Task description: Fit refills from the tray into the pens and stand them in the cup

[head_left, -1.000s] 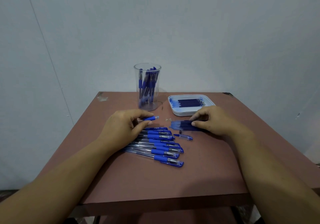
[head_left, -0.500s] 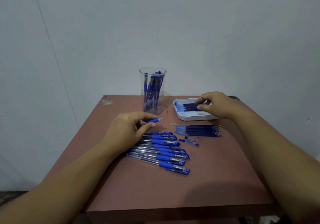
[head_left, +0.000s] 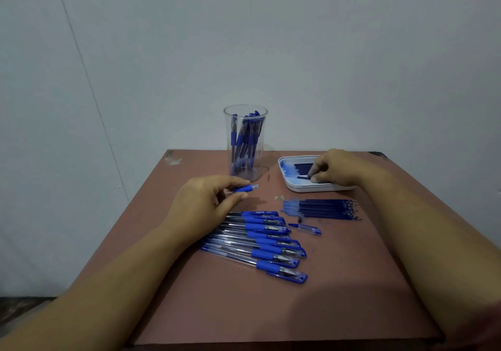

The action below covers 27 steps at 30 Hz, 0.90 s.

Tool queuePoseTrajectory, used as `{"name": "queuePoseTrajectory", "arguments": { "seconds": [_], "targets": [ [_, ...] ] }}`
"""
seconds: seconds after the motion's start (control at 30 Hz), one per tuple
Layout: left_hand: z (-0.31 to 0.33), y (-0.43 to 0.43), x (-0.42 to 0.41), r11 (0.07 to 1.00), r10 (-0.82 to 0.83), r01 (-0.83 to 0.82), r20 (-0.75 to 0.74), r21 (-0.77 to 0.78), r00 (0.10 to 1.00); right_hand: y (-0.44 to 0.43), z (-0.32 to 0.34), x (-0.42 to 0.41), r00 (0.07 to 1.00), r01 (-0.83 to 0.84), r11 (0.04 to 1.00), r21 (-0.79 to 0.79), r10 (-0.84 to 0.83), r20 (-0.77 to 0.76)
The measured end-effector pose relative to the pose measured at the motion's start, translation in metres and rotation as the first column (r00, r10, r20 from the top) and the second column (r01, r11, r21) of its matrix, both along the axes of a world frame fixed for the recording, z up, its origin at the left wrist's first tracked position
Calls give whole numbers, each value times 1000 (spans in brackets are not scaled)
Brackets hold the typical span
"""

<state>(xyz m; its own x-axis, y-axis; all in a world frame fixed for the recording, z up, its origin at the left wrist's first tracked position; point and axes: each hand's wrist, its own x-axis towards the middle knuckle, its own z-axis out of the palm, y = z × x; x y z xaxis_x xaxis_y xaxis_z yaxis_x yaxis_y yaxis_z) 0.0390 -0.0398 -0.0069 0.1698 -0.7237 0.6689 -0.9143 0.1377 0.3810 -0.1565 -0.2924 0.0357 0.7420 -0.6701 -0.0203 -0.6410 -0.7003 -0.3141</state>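
Dark-blue plastic refills (head_left: 301, 166) lie in the shallow white tray (head_left: 311, 188) at one o'clock, the right hand (head_left: 336, 169) pinching one while the left hand (head_left: 202, 201) grips a blue pen barrel (head_left: 244, 188), which next probably needs careful threading.

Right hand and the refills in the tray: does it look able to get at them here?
Likely yes. The right hand hangs over the open tray with its fingertips pinching the refills; nothing covers them, and the cup stands clear to the side.
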Motion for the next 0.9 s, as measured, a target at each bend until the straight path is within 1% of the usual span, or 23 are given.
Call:
{"name": "queuePoseTrajectory", "arguments": {
  "seconds": [0.07, 0.13, 0.27, 0.33, 0.5, 0.6, 0.67, 0.83, 0.9],
  "targets": [
    [0, 0, 0, 1000, 1, -1, -1, 1, 1000, 0, 0, 0, 1000, -4, 1000, -11, 3, -17],
    [0, 0, 0, 1000, 2, -2, -3, -2, 1000, 3, 2, -1, 1000, -12, 1000, -20, 12, 2],
    [0, 0, 1, 1000, 2, -1, 1, -18, 1000, 19, 16, -6, 994, -30, 998, -52, 35, 107],
    [-1, 1, 1, 1000, -1, 1, 1, -15, 1000, 35, 25, -12, 980, -54, 997, -55, 63, 188],
    [-1, 1, 0, 1000, -3, 3, -13, -23, 1000, 89, 27, -40, 924, -125, 992, -30, 128, 360],
    [-2, 1, -1, 1000, -7, 7, -19, -23, 1000, 104, 12, -46, 867, -186, 982, -43, 184, 462],
    [-2, 2, -2, 1000, -11, 10, -16, -16, 1000, 107, -2, -47, 828, -197, 979, -46, 191, 527],
    [-2, 5, -4, 1000, -7, 7, -22, -6, 1000, 113, -15, -43, 780, -211, 977, -10, 175, 601],
    [-2, 6, -4, 1000, -4, 4, -21, -8, 1000, 114, -15, -40, 775, -211, 977, -26, 183, 605]
  ]
}}
